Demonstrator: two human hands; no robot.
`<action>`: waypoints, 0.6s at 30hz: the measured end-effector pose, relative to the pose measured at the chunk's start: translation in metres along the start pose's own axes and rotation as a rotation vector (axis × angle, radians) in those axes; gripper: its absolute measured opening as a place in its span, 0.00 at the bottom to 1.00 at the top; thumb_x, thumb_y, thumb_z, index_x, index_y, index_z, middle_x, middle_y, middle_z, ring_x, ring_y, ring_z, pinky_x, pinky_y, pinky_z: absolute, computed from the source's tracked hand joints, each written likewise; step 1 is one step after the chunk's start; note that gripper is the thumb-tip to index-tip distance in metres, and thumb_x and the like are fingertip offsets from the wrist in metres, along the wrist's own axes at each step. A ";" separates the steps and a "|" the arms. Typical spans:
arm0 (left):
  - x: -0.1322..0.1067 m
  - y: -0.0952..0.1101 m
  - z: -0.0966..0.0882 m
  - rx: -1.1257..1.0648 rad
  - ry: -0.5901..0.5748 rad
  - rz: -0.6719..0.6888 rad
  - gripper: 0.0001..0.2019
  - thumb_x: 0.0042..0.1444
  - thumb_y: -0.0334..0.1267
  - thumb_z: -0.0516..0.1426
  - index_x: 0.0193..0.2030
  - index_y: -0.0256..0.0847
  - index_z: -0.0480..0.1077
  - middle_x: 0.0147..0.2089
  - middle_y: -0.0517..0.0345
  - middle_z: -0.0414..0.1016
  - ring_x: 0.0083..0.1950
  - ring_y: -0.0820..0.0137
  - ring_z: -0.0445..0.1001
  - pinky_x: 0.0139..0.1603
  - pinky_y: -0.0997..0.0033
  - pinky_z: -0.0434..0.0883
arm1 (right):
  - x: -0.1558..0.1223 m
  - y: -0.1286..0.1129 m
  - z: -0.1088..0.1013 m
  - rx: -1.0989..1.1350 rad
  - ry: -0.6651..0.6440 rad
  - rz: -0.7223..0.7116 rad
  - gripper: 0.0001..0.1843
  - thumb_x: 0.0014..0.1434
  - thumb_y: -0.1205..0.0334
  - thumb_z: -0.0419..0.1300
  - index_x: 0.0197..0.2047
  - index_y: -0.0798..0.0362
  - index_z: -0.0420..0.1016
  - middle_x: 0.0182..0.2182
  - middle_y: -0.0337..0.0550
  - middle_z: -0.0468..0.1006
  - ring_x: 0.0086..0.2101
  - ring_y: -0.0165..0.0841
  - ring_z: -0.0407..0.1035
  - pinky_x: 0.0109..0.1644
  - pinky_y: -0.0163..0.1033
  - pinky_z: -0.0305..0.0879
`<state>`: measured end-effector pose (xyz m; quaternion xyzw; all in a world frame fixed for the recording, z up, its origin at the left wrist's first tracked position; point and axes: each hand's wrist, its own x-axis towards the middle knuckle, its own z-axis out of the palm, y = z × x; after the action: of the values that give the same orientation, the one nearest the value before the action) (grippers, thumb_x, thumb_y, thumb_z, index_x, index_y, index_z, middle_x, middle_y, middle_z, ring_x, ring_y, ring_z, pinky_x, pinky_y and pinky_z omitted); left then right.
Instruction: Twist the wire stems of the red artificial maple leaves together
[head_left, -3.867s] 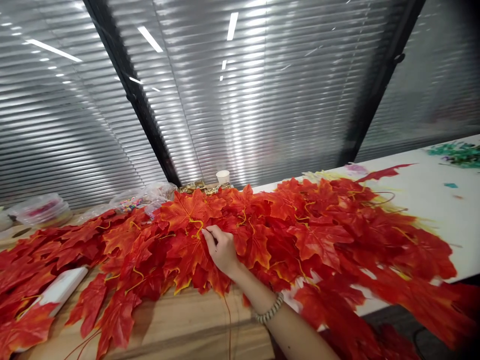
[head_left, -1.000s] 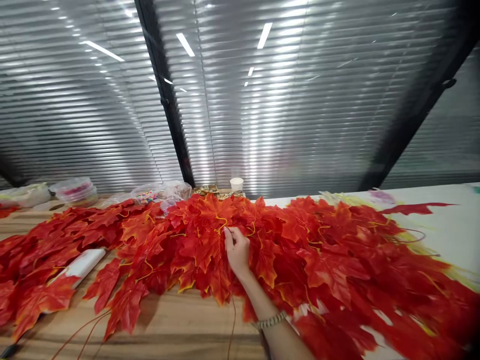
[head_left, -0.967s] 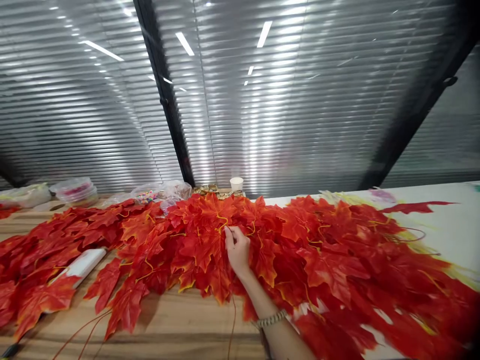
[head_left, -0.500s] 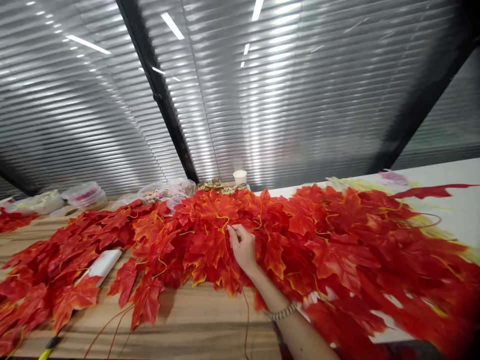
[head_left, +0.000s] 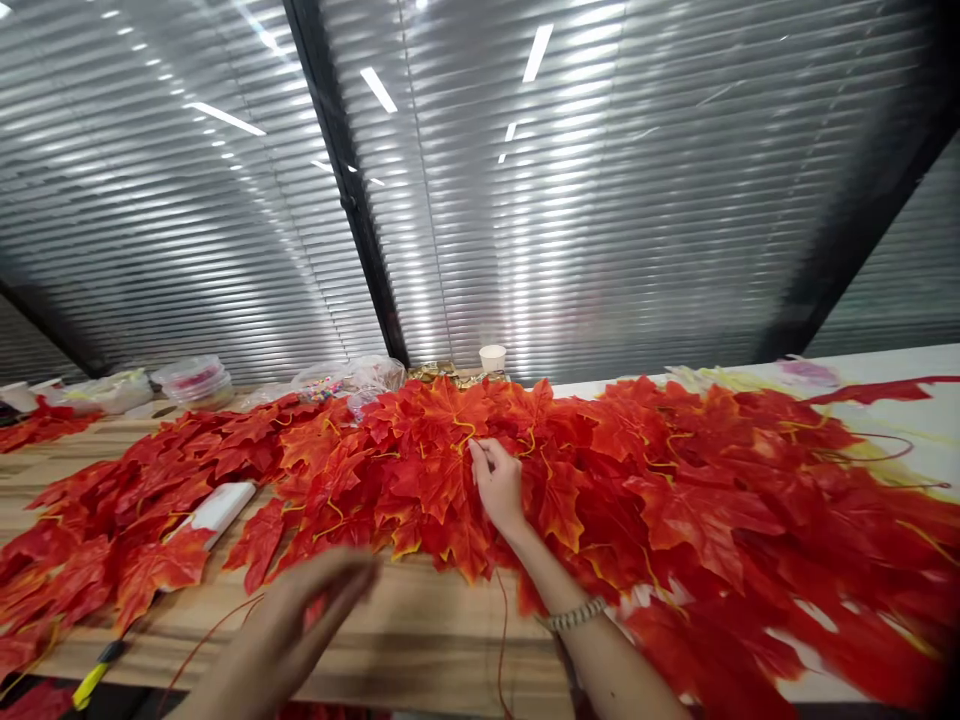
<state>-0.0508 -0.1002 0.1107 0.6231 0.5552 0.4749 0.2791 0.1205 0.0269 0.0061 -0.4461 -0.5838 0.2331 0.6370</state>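
Red maple leaves [head_left: 562, 500], orange-tinged, yellow-edged, yellow-stemmed, glossy, loosely overlapping

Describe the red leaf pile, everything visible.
The red leaf pile is a broad heap of lobed, maple-shaped leaves, red to orange, some yellow-edged, looking like fabric or plastic. Thin yellow stems curl on top. It sprawls over the wood-grain table and the white surface at right, partly covering a white block. The right hand pinches at a stem near its middle; whether the left hand touches it is unclear.
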 end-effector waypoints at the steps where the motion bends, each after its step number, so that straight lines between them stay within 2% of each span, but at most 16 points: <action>1: 0.010 -0.001 0.007 0.020 -0.029 0.041 0.06 0.51 0.42 0.58 0.35 0.47 0.73 0.40 0.57 0.75 0.40 0.63 0.72 0.43 0.64 0.68 | 0.000 -0.001 0.000 -0.003 -0.003 -0.006 0.16 0.59 0.54 0.49 0.26 0.54 0.67 0.13 0.31 0.58 0.15 0.25 0.53 0.22 0.31 0.49; 2: 0.023 -0.003 0.018 0.033 -0.060 0.082 0.06 0.47 0.42 0.60 0.32 0.48 0.74 0.37 0.58 0.76 0.39 0.62 0.72 0.43 0.64 0.67 | 0.000 -0.001 0.000 -0.006 -0.004 -0.013 0.16 0.59 0.54 0.49 0.25 0.54 0.67 0.14 0.31 0.58 0.16 0.26 0.52 0.22 0.31 0.49; 5: 0.060 -0.016 0.061 0.183 -0.002 0.332 0.09 0.49 0.39 0.57 0.38 0.43 0.72 0.40 0.52 0.74 0.43 0.60 0.70 0.48 0.61 0.64 | 0.001 -0.002 -0.001 0.004 0.003 -0.032 0.15 0.59 0.55 0.50 0.26 0.54 0.67 0.15 0.32 0.60 0.17 0.26 0.53 0.23 0.32 0.50; 7: 0.077 -0.027 0.086 0.194 0.048 0.369 0.10 0.49 0.39 0.57 0.39 0.41 0.71 0.39 0.51 0.74 0.43 0.60 0.70 0.46 0.61 0.65 | 0.002 -0.002 -0.001 0.022 0.012 -0.024 0.15 0.59 0.55 0.50 0.27 0.54 0.68 0.16 0.33 0.63 0.17 0.26 0.55 0.23 0.32 0.51; 9: 0.084 -0.037 0.101 0.112 0.039 0.336 0.10 0.49 0.38 0.57 0.39 0.41 0.71 0.39 0.52 0.75 0.41 0.62 0.72 0.45 0.64 0.66 | 0.003 -0.001 -0.002 0.045 0.018 0.005 0.14 0.59 0.55 0.51 0.27 0.54 0.68 0.16 0.33 0.62 0.18 0.27 0.55 0.23 0.32 0.52; 13: 0.085 -0.055 0.106 -0.076 0.018 0.220 0.09 0.49 0.39 0.58 0.37 0.41 0.73 0.38 0.54 0.77 0.42 0.64 0.73 0.46 0.67 0.66 | 0.005 0.000 -0.001 0.158 0.006 0.090 0.15 0.58 0.53 0.51 0.27 0.54 0.67 0.14 0.31 0.59 0.16 0.26 0.54 0.22 0.31 0.51; 18: 0.082 -0.073 0.103 -0.291 0.044 0.023 0.11 0.43 0.38 0.62 0.36 0.40 0.74 0.39 0.53 0.77 0.44 0.64 0.72 0.49 0.67 0.64 | 0.009 0.000 -0.001 0.324 -0.009 0.203 0.17 0.56 0.50 0.52 0.29 0.55 0.70 0.13 0.30 0.58 0.15 0.25 0.52 0.20 0.31 0.50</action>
<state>0.0059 0.0135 0.0294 0.5716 0.4795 0.5672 0.3488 0.1232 0.0337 0.0109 -0.3932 -0.4934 0.3895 0.6710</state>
